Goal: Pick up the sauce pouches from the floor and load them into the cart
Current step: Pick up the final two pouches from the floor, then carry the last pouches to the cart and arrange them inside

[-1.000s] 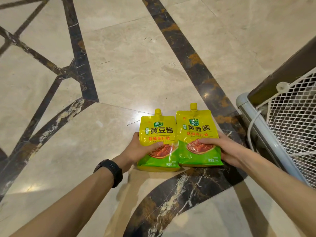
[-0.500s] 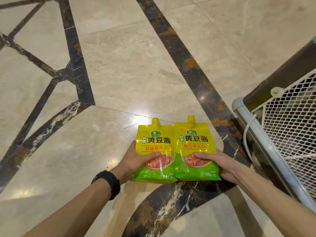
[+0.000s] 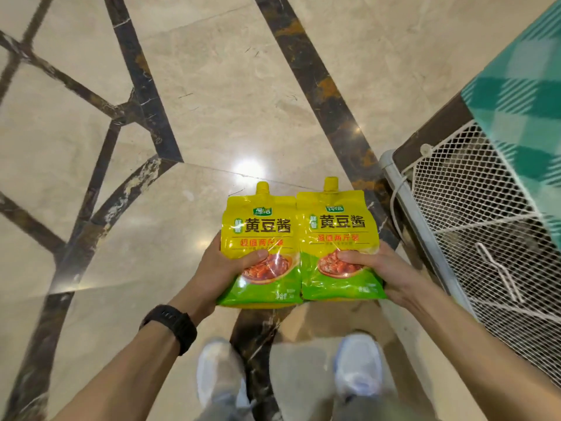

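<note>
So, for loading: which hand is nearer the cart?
Right. The right hand, gripping the right sauce pouch, is beside the mesh cart; the left hand, gripping the left sauce pouch, is farther left.

Left pouch (image 3: 261,229), held in the left hand (image 3: 220,268), is displaying "黄豆酱" in large dark characters just above the thumb, with red "超值两斤装" beneath. Right pouch (image 3: 335,221), in the right hand (image 3: 381,268), is displaying identical print. Green top logos are proving illegible.

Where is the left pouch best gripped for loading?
Grip the left pouch at its lower half from its outer left edge, as the left hand does: thumb across the flat front, palm wrapping the edge. The right pouch abuts its inner edge.
</note>
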Demonstrator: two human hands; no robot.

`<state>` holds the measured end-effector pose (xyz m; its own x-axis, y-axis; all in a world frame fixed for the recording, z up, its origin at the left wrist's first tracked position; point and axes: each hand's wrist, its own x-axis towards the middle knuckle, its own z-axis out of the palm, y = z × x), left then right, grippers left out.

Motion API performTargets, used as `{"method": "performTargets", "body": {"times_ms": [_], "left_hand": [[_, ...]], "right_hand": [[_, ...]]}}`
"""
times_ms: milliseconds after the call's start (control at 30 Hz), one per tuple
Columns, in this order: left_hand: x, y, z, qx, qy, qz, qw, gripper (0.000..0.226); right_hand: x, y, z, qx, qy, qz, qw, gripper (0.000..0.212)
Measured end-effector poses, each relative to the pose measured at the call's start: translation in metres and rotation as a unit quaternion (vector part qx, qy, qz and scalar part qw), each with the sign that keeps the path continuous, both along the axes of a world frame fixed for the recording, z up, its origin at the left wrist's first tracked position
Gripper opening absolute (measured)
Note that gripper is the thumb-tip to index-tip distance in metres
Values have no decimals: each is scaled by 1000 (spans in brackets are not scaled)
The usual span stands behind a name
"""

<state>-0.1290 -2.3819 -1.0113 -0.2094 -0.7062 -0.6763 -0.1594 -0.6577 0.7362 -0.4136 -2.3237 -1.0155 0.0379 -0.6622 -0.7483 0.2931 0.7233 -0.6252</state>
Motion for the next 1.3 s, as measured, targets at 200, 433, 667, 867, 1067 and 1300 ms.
{"method": "performTargets", "body": {"times_ms": [200,433,667,867,1067,1300], "left_hand": [[11,28,218,5,4,14,1000,67],[16,47,494,-16,16,-20,1000,66],[32,42,652,-67,62,-84,992,87],[21,43,711,-103,131,-160,973,69],[-16,59,726,-74,188,-258,945,83],[-77,108,738,-59,197,-374,905,86]], "right_hand": [[9,27,217,-32,-6,-9,999,49],[24,75,491,-46,32,-63,996,99],[62,109,666,-127,80,-146,978,48],[79,153,733,-153,102,-251,950,44],[79,216,759,-169,128,-329,920,59],[74,309,762,-180,167,-422,873,86]]}}
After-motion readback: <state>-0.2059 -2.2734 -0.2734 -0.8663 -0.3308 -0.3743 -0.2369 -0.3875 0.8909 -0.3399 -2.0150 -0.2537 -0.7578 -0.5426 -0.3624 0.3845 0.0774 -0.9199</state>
